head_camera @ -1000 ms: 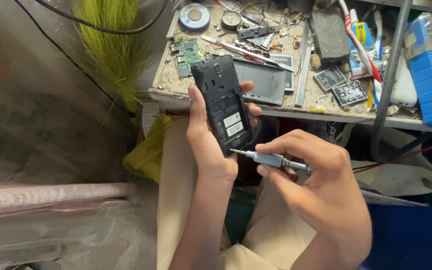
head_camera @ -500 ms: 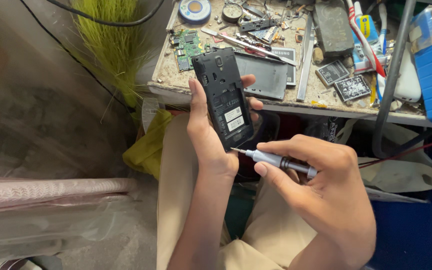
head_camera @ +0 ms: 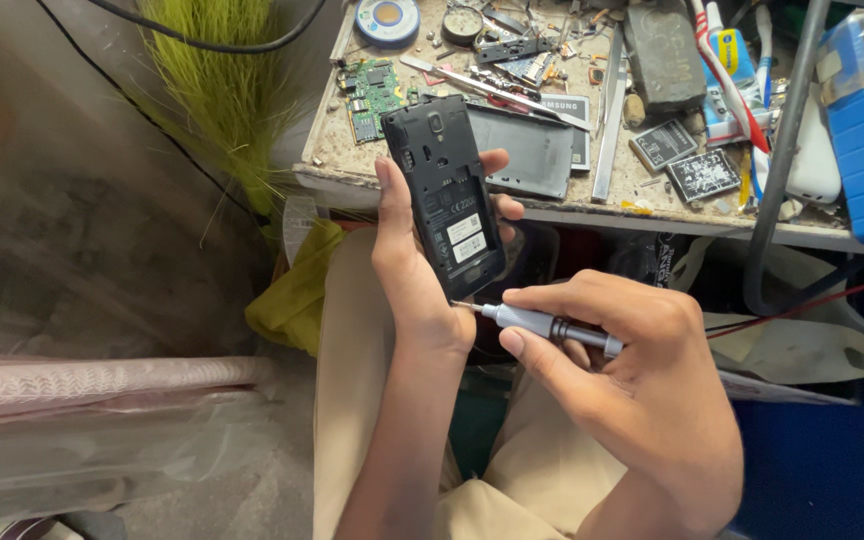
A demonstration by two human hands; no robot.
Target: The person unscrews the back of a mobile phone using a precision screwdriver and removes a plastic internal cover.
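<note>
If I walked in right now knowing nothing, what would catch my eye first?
Most striking is the black phone with its back cover off, held upright in the left hand at the centre. The right hand puts a small grey screwdriver to the phone's bottom corner. Behind them, a worn workbench is littered with parts, among them a green circuit board.

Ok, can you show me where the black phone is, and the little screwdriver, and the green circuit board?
black phone (head_camera: 449,195), head view, middle of its opened back.
little screwdriver (head_camera: 532,321), head view, grey handle just behind the tip.
green circuit board (head_camera: 372,95), head view, centre of the board on the bench.
</note>
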